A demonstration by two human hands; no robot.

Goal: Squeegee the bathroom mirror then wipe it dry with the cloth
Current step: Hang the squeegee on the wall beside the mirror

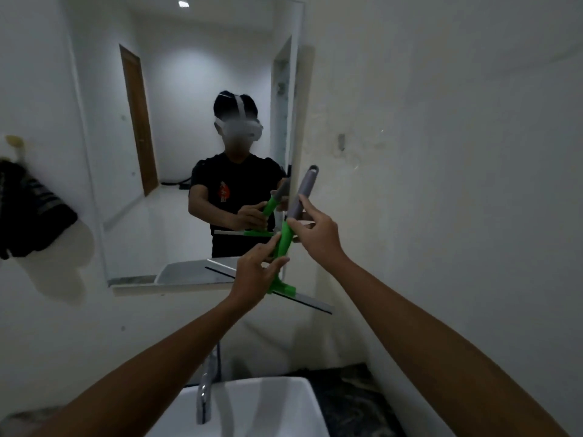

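Observation:
The squeegee [285, 239] has a green neck, a grey handle pointing up and a pale blade at the bottom, tilted down to the right. It hangs in front of the lower right corner of the mirror [176, 146]. My left hand [257, 274] grips the green neck low down. My right hand [315, 230] holds the grey handle between its fingers. A dark cloth [30, 209] hangs from a hook on the wall left of the mirror.
A white basin [284, 405] with a chrome tap [206, 392] sits directly below. A dark marbled counter [350, 402] lies to its right. The white wall [441, 152] runs close on the right side.

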